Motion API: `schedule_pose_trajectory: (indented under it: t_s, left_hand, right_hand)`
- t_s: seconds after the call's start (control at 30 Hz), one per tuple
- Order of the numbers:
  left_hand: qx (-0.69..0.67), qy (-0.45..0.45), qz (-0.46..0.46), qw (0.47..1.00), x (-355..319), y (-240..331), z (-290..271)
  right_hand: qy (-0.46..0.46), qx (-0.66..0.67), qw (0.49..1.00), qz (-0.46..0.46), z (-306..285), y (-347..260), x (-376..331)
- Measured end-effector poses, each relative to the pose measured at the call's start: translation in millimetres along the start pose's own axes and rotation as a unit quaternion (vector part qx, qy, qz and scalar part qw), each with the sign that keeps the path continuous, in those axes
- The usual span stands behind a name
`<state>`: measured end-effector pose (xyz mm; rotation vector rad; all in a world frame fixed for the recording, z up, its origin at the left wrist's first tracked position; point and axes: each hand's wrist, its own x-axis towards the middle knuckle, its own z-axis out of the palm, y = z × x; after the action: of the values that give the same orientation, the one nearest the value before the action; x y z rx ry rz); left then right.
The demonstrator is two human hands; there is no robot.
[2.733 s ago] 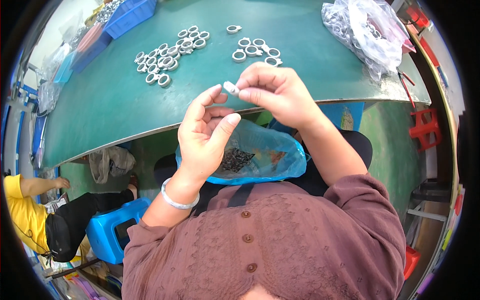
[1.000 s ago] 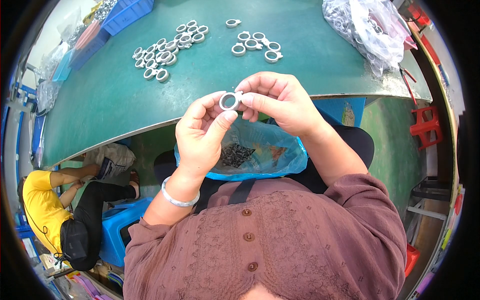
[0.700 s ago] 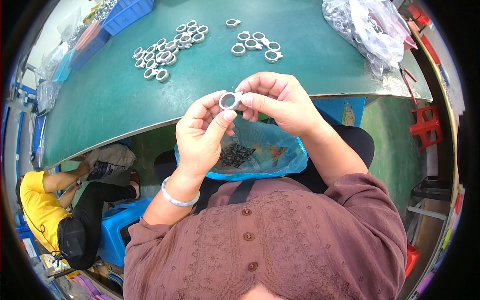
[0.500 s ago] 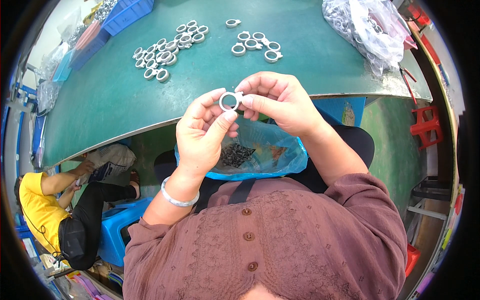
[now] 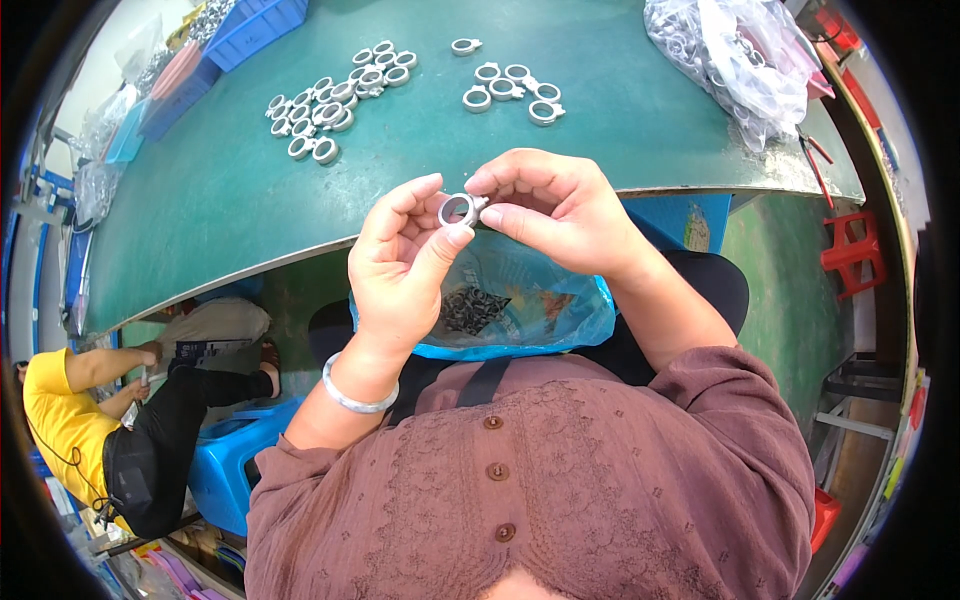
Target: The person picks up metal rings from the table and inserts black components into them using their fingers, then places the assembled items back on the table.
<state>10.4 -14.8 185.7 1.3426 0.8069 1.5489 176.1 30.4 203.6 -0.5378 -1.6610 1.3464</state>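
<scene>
A small grey ring with a lug on one side (image 5: 474, 208) is between my two hands, above the near table edge. My left hand (image 5: 398, 245) has its thumb against the ring's lower rim, its index finger raised beside it; its other fingers curl behind, partly hidden. With thumb and curled fingers, my right hand (image 5: 560, 210) pinches the lug side. A light bracelet (image 5: 360, 390) circles my left wrist. Below my hands a blue plastic bag (image 5: 555, 342) lies open on my lap, with small dark pieces (image 5: 472, 310) inside.
Similar rings lie on the green table (image 5: 400, 140): a cluster at left (image 5: 330, 115) and several at right (image 5: 506, 90). A clear bag of rings (image 5: 735, 70), red-handled pliers (image 5: 818, 170) and blue bins (image 5: 255, 30) stand around. A person in yellow (image 5: 75, 430) sits at left.
The ring has turned and tilted a little between my fingers. My left index finger has lifted slightly from it, and my right thumb has shifted lower. The person in yellow has leaned left.
</scene>
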Motion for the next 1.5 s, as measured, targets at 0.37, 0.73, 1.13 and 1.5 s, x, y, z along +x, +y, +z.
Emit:
schedule_pose_trajectory:
  t_s: [0.37, 0.73, 1.13, 1.5]
  left_hand:
    - [0.156, -0.01, 0.138, 0.978, -2.1, -7.1, -4.8]
    - [0.297, -0.022, 0.249, 0.922, -2.5, 0.4, -7.1]
    - [0.376, -0.132, 0.165, 0.902, -4.6, -3.8, -6.1]
    - [-0.135, -0.036, -0.214, 0.967, 8.3, 10.3, -0.9]
  right_hand:
    - [0.0, 0.035, 0.999, 0.035, 0.6, -0.2, 0.0]
    - [-0.023, 0.01, 1.0, -0.007, -5.0, -3.8, 0.7]
    - [0.152, -0.618, 0.764, -0.104, -59.2, 10.6, 15.8]
    - [-0.021, -0.44, 0.837, -0.325, -14.5, -7.8, 12.3]
